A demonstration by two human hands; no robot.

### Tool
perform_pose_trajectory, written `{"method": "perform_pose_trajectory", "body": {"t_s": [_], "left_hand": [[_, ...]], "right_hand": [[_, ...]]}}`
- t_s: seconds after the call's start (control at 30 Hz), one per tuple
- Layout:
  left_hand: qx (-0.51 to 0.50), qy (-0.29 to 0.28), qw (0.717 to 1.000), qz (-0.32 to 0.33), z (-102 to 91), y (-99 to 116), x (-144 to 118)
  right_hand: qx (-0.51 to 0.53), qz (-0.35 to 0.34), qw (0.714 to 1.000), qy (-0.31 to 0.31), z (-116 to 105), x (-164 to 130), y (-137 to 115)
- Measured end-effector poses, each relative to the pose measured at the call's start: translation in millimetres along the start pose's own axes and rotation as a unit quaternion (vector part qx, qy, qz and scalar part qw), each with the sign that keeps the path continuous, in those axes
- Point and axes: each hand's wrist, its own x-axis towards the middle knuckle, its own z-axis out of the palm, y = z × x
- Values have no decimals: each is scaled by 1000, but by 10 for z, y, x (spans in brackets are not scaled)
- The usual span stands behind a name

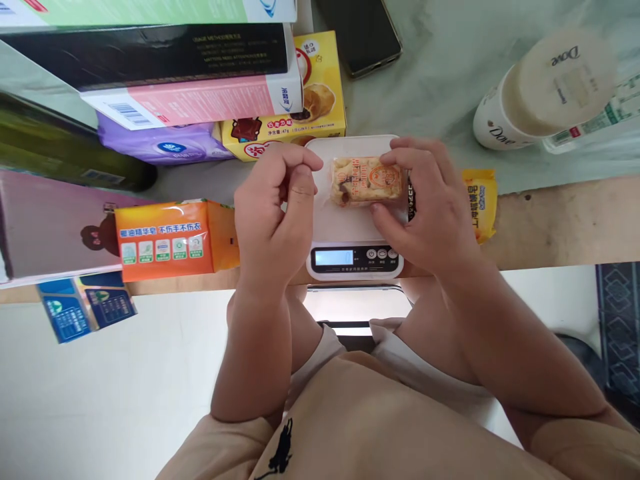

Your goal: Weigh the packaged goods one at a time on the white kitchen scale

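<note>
A white digital kitchen scale (327,227) lies at the table's front edge, its small display lit and seeming to read 0. Over its plate is a clear-wrapped biscuit (367,181) with orange print, gripped at its right end between the thumb and fingers of my right hand (433,200). Whether the biscuit touches the plate I cannot tell. My left hand (277,207) is curled closed by the plate's left edge, thumb near the index finger, with nothing visible in it. Partly hidden behind my right hand is a dark wrapper (412,200) with pale lettering.
Left of the scale stand an orange soap pack (170,240), a yellow snack box (325,87), a purple packet (165,143), stacked boxes (200,103) and a green bottle (75,147). A phone (365,33), Dove tub (500,120) and yellow soap packet (483,203) lie beyond or right.
</note>
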Motion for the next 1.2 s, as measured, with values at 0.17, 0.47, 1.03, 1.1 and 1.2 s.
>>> {"method": "perform_pose_trajectory", "body": {"t_s": [0.17, 0.47, 1.03, 1.1, 1.2], "left_hand": [[-48, 13, 999, -6, 33, 32, -31], [-49, 14, 998, 29, 8, 81, 6], [28, 27, 998, 41, 228, 236, 67], [45, 24, 998, 35, 219, 269, 57], [51, 23, 997, 47, 186, 265, 53]], "right_hand": [[-19, -40, 993, 108, -36, -68, 250], [-85, 15, 975, 202, -409, -377, 690], [-118, 47, 979, 157, -212, -476, 499], [-118, 49, 981, 144, -211, -492, 464], [-97, 53, 987, 119, -239, -518, 423]]}}
